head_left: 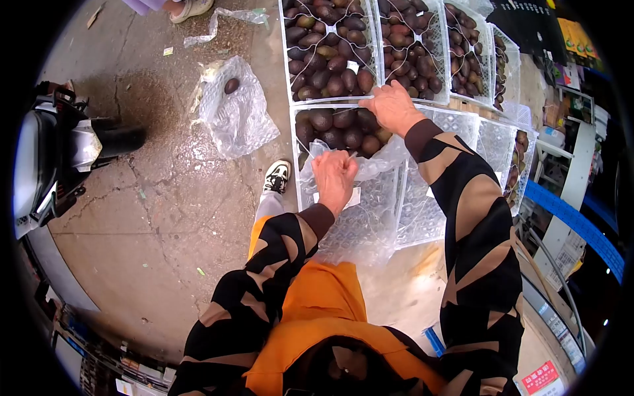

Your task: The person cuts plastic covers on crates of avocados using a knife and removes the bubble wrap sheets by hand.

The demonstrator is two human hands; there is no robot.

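A white plastic crate (296, 135) stands in front of me, its far part showing dark avocados (343, 125). Clear bubble wrap (360, 221) drapes over its near side and partly hides the fruit. My left hand (333, 177) is closed at the edge of this wrap, with its fingers pinched on it. At the crate's far rim is my right hand (394, 109), its fingers curled and pressed together just above the avocados. What lies between those fingertips is hidden. Thin white cords (330, 30) cross the avocado crate beyond.
Several more white crates (413, 49) of avocados extend back and right. A crumpled plastic sheet (238, 115) with one loose avocado (231, 86) lies on the concrete floor (145, 251). A scooter (72, 155) stands at left. A person's foot (191, 9) shows at the top.
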